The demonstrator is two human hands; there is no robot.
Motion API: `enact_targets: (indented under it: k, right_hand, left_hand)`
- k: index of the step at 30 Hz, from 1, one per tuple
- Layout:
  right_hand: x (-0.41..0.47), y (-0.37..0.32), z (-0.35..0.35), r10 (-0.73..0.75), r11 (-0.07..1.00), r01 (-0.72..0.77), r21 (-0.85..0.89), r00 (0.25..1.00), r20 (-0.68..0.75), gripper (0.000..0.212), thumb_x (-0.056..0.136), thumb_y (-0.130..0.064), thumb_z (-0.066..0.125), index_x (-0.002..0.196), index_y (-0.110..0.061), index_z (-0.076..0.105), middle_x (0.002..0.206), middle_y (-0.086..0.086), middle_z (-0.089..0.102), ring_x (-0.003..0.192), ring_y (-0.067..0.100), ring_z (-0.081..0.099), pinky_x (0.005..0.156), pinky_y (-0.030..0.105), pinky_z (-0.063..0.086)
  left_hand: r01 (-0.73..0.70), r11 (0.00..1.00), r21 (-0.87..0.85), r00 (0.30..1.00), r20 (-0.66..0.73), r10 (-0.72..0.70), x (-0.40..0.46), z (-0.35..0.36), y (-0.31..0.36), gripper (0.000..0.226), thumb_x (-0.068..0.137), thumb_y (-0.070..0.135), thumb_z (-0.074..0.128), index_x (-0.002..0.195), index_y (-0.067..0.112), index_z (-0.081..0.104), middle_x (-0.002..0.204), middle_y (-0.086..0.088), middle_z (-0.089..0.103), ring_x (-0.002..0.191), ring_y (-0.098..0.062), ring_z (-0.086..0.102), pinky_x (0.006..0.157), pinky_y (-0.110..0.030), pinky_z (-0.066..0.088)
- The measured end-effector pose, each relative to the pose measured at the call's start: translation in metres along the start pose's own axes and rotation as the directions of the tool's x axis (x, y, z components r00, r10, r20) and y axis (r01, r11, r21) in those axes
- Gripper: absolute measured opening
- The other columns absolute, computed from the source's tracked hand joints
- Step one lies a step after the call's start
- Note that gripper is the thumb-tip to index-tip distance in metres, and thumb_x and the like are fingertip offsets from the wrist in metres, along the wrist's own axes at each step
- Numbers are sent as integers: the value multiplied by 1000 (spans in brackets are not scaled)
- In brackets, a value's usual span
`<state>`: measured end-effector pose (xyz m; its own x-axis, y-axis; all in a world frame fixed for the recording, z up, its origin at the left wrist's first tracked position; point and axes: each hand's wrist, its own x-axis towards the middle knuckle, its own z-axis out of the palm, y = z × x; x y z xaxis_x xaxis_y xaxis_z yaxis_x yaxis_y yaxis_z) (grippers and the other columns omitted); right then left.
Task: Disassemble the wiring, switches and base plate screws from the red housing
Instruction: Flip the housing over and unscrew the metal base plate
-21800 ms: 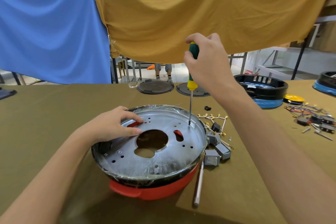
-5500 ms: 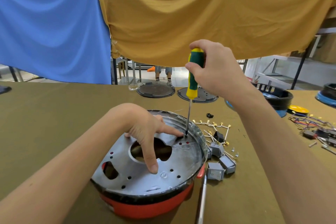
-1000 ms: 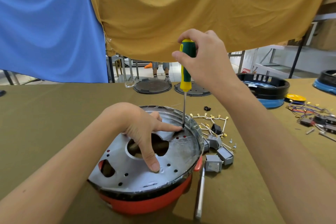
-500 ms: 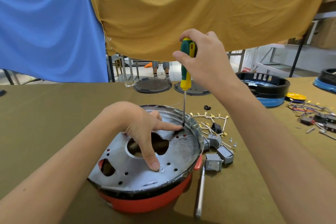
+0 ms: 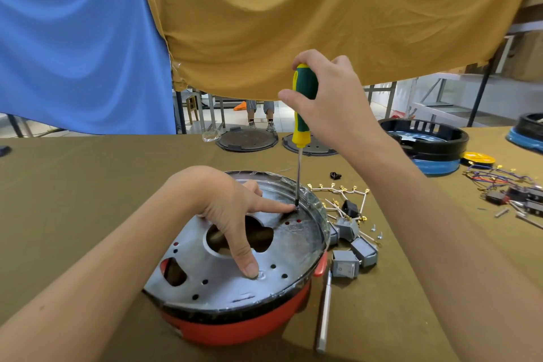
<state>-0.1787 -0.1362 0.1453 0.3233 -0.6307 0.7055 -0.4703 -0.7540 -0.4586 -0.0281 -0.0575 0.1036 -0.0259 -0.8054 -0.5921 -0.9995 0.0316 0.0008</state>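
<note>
Housing: the red housing (image 5: pixel 235 329) sits upside down on the olive-covered table (image 5: pixel 73 185), near the front edge and a little left of centre, its far side raised so the top face tilts toward the camera.
Base plate: a round silver base plate (image 5: pixel 293 247) covers the housing's open side, with a large cut-out in the middle, a smaller one at the front left and small holes scattered over it; red shows through two holes near the far rim.
Screwdriver: a green-and-yellow-handled screwdriver (image 5: pixel 302 109) stands almost upright, its tip on the plate near the far right rim.
Right hand: the right hand (image 5: pixel 332 103) grips the screwdriver handle from above, fingers and thumb curled round it.
Left hand: the left hand (image 5: pixel 223 206) rests on the plate with the forefinger stretched out, its tip touching the plate right beside the screwdriver tip, and the thumb pressed flat on the plate near the front; the other fingers are curled under.
Switches: several grey switches (image 5: pixel 345 267) lie on the table just right of the housing.
Wiring: white leads with gold terminals (image 5: pixel 338 189) lie beyond the switches, with a few loose screws (image 5: pixel 376 231) beside them.
Metal rod: a slim silver rod (image 5: pixel 323 314) lies on the table at the housing's right front.
Further off: black and blue housings (image 5: pixel 426 147) are at the far right, two dark round plates (image 5: pixel 246 141) at the table's far edge, a second pile of wires and switches (image 5: pixel 505 188) at the right edge.
Backdrop: blue cloth (image 5: pixel 73 38) and mustard cloth (image 5: pixel 323 9) hang behind the table.
</note>
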Motion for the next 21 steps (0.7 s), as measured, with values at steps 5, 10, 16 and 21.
enact_targets:
  k: [5, 10, 16, 21]
  right_hand:
    - [2, -1, 1, 0, 1000, 0, -18, 999, 34, 44, 97, -17, 52, 141, -19, 45, 107, 6, 50, 87, 21, 49, 73, 27, 34]
    - [-1, -2, 6, -41, 998, 39, 42, 999, 30, 35, 96, -20, 53, 130, -17, 49, 98, 4, 46, 82, 20, 47, 70, 27, 36]
    - [0, -3, 6, -78, 997, 78, 6, 996, -30, 39, 95, -32, 66, 132, -26, 55, 105, 1, 41, 87, 15, 47, 73, 15, 37]
    - [1, -3, 7, -57, 998, 57, 12, 998, 5, 41, 97, -14, 49, 138, -15, 45, 105, 5, 51, 82, 17, 49, 62, 22, 33]
  left_hand:
    - [-1, 1000, 12, 1000, -9, 2, 1, 0, 0, 111, 58, 67, 83, 129, 82, -2, 153, 21, 3, 149, -26, 14, 117, -51, 30]
    - [-6, 1000, 10, 1000, -5, 6, 2, -1, -1, 112, 59, 67, 83, 129, 82, -3, 153, 21, 4, 149, -25, 13, 117, -50, 29]
    - [-12, 1000, -5, 1000, -1, 12, 1, 0, -1, 109, 58, 66, 84, 119, 86, -3, 151, 22, 5, 149, -25, 13, 116, -53, 30]
    - [0, 1000, 17, 1000, -7, 0, 1, -1, 0, 107, 58, 67, 84, 114, 86, -6, 151, 21, 6, 148, -25, 16, 116, -52, 31]
